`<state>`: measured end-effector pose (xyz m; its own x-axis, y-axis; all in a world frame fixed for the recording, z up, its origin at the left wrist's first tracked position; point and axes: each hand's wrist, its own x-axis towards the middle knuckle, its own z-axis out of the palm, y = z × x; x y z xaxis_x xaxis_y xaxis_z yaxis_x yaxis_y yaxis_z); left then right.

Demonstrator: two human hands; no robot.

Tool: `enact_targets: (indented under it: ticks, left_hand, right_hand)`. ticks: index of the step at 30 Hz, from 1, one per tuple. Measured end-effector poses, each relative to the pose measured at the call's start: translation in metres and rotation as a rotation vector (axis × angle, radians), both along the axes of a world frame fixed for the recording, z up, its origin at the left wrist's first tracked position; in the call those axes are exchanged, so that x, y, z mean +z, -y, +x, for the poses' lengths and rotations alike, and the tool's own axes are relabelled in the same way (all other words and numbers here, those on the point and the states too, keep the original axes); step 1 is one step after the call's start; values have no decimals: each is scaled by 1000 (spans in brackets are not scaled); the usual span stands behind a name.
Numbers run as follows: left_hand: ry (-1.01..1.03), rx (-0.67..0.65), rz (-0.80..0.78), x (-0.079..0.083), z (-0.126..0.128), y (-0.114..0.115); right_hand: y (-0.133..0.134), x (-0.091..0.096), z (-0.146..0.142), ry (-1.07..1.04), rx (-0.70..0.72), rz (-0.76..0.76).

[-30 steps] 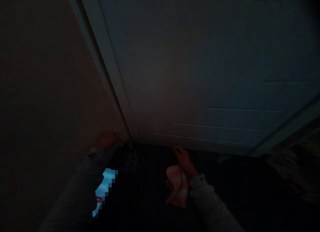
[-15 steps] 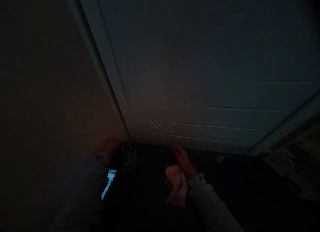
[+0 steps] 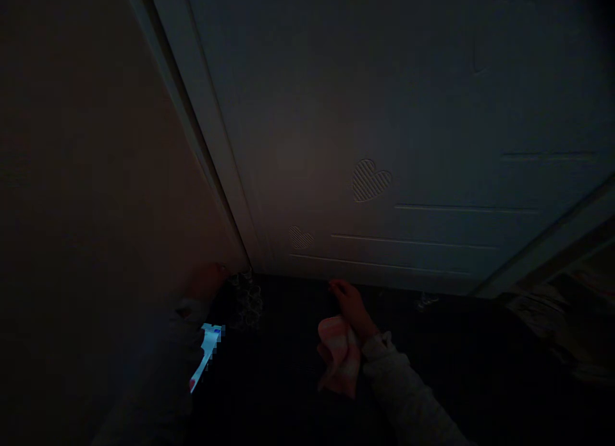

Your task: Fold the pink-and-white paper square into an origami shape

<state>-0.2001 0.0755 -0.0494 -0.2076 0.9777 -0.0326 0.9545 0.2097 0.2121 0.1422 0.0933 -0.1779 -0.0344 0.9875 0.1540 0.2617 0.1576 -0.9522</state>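
The scene is very dark. My left hand is at the left, by the corner where the wall meets the white panel; its fingers are too dim to make out. Just right of it stand several clear cups or glasses on a dark surface. My right hand rests low at the centre, its fingers curled in near the panel's foot; what they hold, if anything, is hidden. A pink-and-white striped cloth lies crumpled against that hand's wrist. Beside my left forearm glows a lit screen, partly covered by the sleeve.
A white panel with embossed hearts and grooves rises behind the dark surface. A plain wall is on the left. Another small clear object sits near the panel's foot. Dim, cluttered shapes are at the right.
My left hand and forearm have shifted slightly left, and more of the lit screen shows. My right hand and the cloth have stayed in place.
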Motion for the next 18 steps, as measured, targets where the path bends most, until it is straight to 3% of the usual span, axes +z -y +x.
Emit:
enact_targets:
  ticks: [3,9,16,18]
  left_hand:
    - [26,2,34,4,11,13]
    - [74,-190,-9,-6,41,37]
    - [69,-328,-127,-11,48,35]
    - [79,-289,-163,-13,49,34]
  right_hand:
    - [0,0,0,-2,-1,1]
    - [1,1,0,17,6,-12]
    - [2,1,0,-7,0,-10]
    - [1,1,0,0,-1,-17]
